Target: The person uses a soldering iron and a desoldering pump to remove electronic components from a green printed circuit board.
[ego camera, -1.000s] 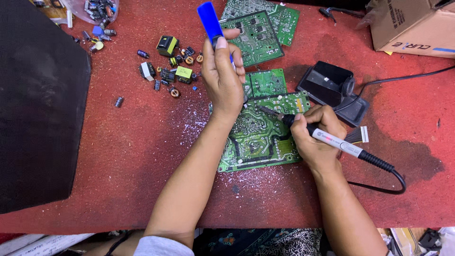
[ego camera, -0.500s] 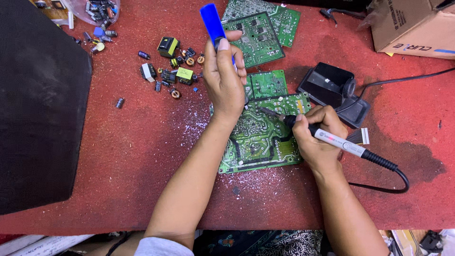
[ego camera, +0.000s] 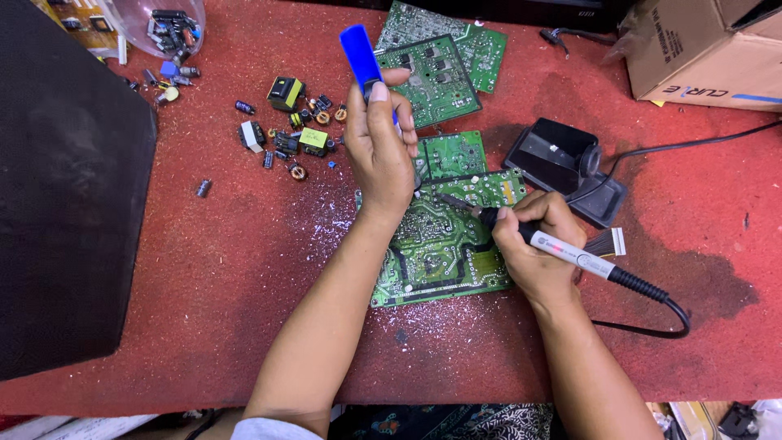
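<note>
The right hand is closed around a soldering iron, held like a pencil. Its dark tip points up and left from the fingers and touches a big green circuit board. The board lies flat on the red table, right under both hands. A black cord runs from the back of the iron, away from the grip and off to the right.

The left hand is closed around a blue suction tool. The blue end sticks up above the fingers. The lower end is hidden behind the hand, so I cannot tell if it touches the board. The thumb lies up along the tool's side.

To do this well, I think the hot tip should rest on just one small spot and stay very steady. The wrist looks low, near the board's edge, and that helps. The blue tool's nose should sit close beside the hot tip, on that same spot. Fingers should stay back on the pale handle, away from the dark hot part.

Just beyond the right hand sits a black stand. Above the left hand lie smaller green boards. To the left of that hand is a heap of little parts. Shiny specks lie all around the big board.
</note>
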